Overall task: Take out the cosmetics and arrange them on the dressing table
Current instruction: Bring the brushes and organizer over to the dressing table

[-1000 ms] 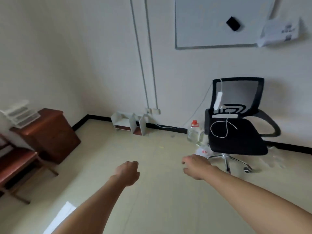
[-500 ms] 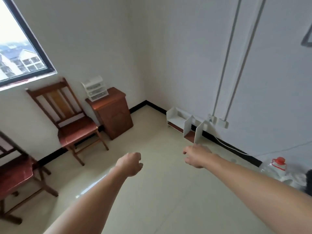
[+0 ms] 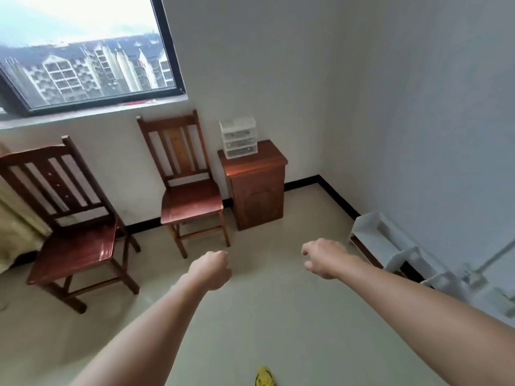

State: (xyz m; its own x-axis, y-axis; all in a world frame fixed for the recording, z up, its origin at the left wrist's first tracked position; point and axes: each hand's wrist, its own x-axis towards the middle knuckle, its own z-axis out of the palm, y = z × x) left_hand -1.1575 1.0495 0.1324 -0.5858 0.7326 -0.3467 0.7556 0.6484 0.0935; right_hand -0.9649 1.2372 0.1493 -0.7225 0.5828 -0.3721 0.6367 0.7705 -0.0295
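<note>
Two empty hands: left hand (image 3: 210, 270) has fingers curled together, right hand (image 3: 326, 257) has fingers loosely bent. Drawer box (image 3: 239, 137) stands well beyond the fingers.

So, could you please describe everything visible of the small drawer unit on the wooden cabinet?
The drawer unit is a small boxy organiser of seemingly clear or whitish plastic, with three shallow drawers stacked under a taller top section. The drawers look shut; contents are too blurred to tell. It stands upright at the back left of the top of the reddish-brown wooden cabinet, close to the white wall. Nothing but the cabinet visibly touches it.
</note>
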